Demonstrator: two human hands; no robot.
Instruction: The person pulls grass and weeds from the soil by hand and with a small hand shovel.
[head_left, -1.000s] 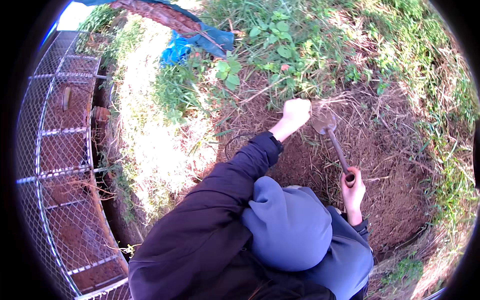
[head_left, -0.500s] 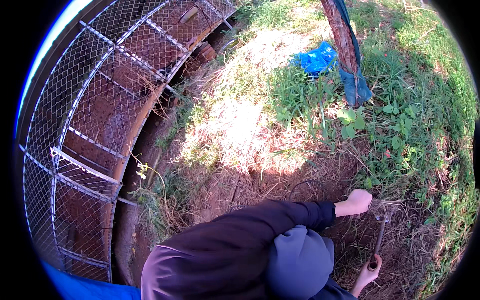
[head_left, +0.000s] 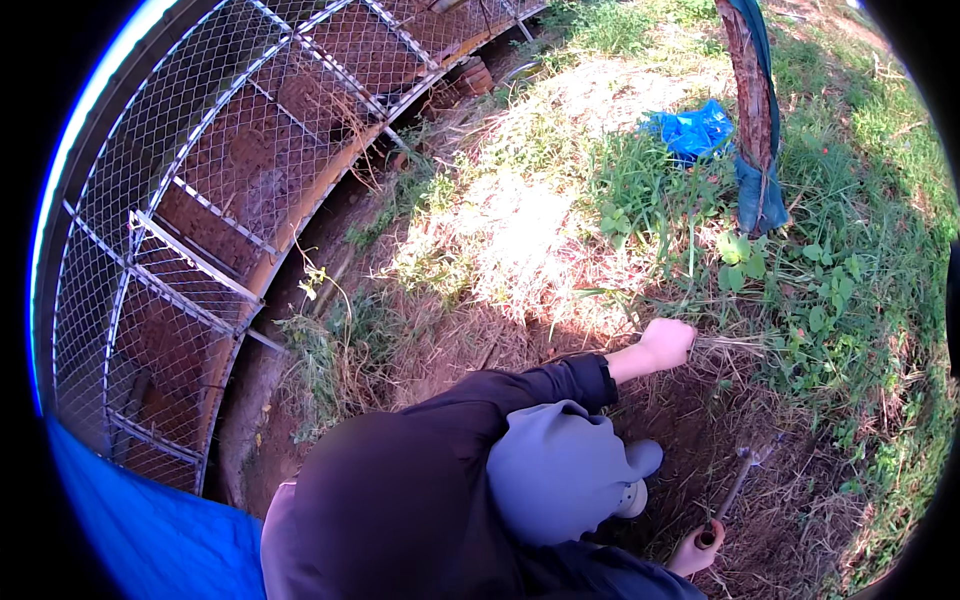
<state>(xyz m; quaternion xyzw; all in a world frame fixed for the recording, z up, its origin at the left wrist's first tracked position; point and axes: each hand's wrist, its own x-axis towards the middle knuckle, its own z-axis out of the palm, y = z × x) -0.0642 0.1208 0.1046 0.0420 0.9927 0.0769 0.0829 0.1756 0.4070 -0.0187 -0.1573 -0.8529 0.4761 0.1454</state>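
My left hand point(head_left: 667, 344) is closed in a fist over the ground, with dry grass stalks point(head_left: 730, 343) sticking out from its far side toward the right. Lower in the picture, my right hand point(head_left: 697, 548) wraps round the hollow, tube-like handle of a hand tool point(head_left: 733, 492). The tool's small metal head point(head_left: 750, 456) rests at or just above the straw-strewn soil; its exact shape is unclear. Bare dark soil point(head_left: 672, 420) lies between the two hands.
My bent knee in grey trousers point(head_left: 555, 470) and a light shoe point(head_left: 632, 497) are beside the soil. Wire-mesh fencing point(head_left: 200, 215) curves along the left, above a blue sheet point(head_left: 150, 510). Green weeds grow right; a post point(head_left: 750, 90) and blue plastic point(head_left: 690, 130) stand farther off.
The view has shifted, so the scene sits farther right. My left fist has moved left and away from me, with grass stalks now trailing from it. My right hand and the tool have shifted left.
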